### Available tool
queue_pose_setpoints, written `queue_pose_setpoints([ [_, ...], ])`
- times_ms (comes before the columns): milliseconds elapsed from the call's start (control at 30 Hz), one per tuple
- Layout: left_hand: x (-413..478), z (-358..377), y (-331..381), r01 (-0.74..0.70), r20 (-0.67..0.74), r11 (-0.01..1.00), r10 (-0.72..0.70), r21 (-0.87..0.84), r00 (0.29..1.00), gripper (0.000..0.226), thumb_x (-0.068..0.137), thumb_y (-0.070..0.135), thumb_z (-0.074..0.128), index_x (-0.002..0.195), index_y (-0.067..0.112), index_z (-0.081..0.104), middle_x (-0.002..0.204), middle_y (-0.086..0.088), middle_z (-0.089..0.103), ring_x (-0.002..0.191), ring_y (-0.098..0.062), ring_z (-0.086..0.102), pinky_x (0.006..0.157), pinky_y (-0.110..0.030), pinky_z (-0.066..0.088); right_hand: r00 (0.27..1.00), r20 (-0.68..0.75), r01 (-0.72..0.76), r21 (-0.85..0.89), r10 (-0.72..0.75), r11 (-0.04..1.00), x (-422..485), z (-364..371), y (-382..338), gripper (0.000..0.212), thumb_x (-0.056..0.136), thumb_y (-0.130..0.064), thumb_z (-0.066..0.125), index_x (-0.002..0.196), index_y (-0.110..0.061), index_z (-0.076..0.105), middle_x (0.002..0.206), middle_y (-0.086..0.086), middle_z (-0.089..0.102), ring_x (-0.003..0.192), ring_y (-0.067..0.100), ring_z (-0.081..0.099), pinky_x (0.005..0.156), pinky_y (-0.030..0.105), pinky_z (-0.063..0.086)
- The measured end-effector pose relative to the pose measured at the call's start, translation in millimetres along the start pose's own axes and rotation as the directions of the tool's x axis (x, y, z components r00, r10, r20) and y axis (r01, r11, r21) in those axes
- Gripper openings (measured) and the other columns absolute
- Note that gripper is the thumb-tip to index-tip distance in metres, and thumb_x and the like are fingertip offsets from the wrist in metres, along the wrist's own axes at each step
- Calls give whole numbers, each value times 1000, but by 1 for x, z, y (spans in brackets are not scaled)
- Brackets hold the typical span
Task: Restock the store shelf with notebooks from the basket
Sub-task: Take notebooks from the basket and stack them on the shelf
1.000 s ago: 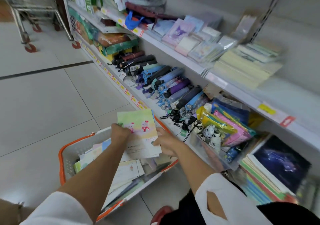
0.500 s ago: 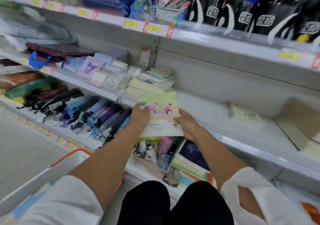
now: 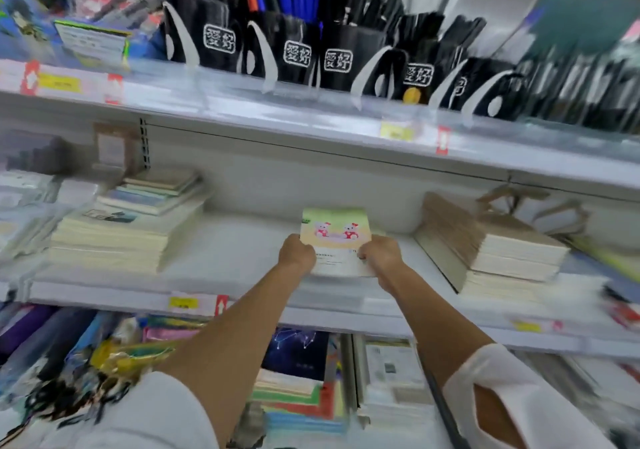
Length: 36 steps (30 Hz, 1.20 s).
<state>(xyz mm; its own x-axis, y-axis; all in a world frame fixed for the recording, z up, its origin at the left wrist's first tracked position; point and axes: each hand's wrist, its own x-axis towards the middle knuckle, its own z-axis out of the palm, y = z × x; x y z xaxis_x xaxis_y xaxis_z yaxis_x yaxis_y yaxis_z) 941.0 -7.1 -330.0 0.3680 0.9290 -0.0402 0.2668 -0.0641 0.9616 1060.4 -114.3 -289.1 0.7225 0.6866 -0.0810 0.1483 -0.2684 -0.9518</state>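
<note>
left hand (image 3: 297,253) and right hand (image 3: 379,254), fingers curled, each gripping one side of the near end of a small stack of notebooks (image 3: 335,230) with a two-bear cover. the hands are level, neither plainly nearer the shelf (image 3: 239,258). the stack lies flat, or nearly so, between the hands and ahead of them, its long axis running away from the person toward the back wall. it sits at or just above the middle of the shelf; blur hides whether it touches the board or a low pile under it. judged step: setting the stack down, which calls for a short push forward along that axis, then letting go. the gap it enters lies between a left pile (image 3: 124,237) of pale notebooks, well apart, and a right pile (image 3: 485,244) of brown-covered pads, near the right hand and leaning, so the right side is the tighter one. above: black pen cups (image 3: 287,50) holding pens. below: coloured books (image 3: 298,396) stacked flat. the basket is out of view, so what is left in it cannot be told.
</note>
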Motion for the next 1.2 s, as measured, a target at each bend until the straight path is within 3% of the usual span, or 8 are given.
queue_pose_setpoints([
  [167, 44, 53, 12, 3, 97, 1000, -2, -15, 995, 34, 86, -2, 43, 111, 2, 66, 113, -14, 67, 98, -31, 62, 74, -27, 44, 995, -104, -7, 38, 10, 999, 57, -29, 14, 26, 80, 9, 52, 99, 1, 67, 89, 11, 64, 76, 26, 57, 53, 22, 41],
  [300, 81, 80, 22, -15, 98, 1000, 15, -2, 995, 33, 87, -3, 47, 113, 2, 66, 113, -12, 67, 103, -31, 63, 74, -25, 44, 986, -164, 20, 23, -16, 1000, 102, -37, 23, 23, 79, 7, 54, 93, 0, 70, 84, 10, 63, 80, 25, 58, 65, 27, 44],
  [533, 121, 105, 5, -13, 142, 996, 1, 84, 990, 35, 79, 9, 61, 113, 10, 69, 117, -11, 67, 105, -30, 63, 95, -38, 52, 980, -195, 11, -112, -33, 994, 144, -37, 53, 36, 75, -3, 53, 99, -21, 73, 89, 2, 71, 89, 29, 64, 86, 35, 52],
  [633, 125, 109, -7, 16, 157, 994, -34, 110, 987, 43, 76, 25, 62, 118, 20, 67, 125, -10, 60, 107, -28, 61, 95, -39, 52, 981, -193, -3, -140, -25, 990, 148, -34, 64, 44, 85, -2, 48, 120, -19, 67, 113, 4, 69, 108, 28, 62, 95, 27, 45],
  [867, 118, 113, -6, -51, 211, 900, -46, 433, 976, 57, 95, 48, 39, 148, 30, 30, 137, -16, 40, 122, -34, 45, 102, -42, 43, 994, -112, -11, -186, -10, 983, 159, -33, 76, 50, 97, -6, 35, 147, -12, 36, 140, 9, 51, 121, 30, 53, 96, 27, 39],
  [967, 113, 111, -1, -45, 243, 900, -68, 433, 968, 61, 98, 51, 31, 152, 27, 15, 142, -19, 32, 127, -36, 39, 100, -39, 40, 997, -76, -27, -254, 8, 967, 162, -34, 74, 54, 100, -17, 34, 152, -22, 24, 148, 8, 42, 131, 31, 44, 111, 36, 32],
  [1100, 98, 89, 2, -31, 72, 964, 12, 263, 997, 53, 98, 40, 40, 142, 11, 34, 140, -17, 42, 123, -35, 48, 98, -40, 43, 925, -248, 99, -576, -289, 811, 144, -28, 67, 45, 99, -27, 41, 143, -15, 41, 138, 12, 52, 128, 33, 45, 107, 41, 29],
  [1200, 79, 46, -3, -122, -143, 928, 183, 352, 973, 22, 93, 26, 47, 109, 13, 55, 109, -10, 63, 98, -31, 62, 77, -35, 47, 881, -199, 284, -504, -429, 816, 110, -3, 51, 37, 99, -23, 44, 131, -9, 54, 129, 14, 59, 121, 32, 50, 103, 37, 35],
])
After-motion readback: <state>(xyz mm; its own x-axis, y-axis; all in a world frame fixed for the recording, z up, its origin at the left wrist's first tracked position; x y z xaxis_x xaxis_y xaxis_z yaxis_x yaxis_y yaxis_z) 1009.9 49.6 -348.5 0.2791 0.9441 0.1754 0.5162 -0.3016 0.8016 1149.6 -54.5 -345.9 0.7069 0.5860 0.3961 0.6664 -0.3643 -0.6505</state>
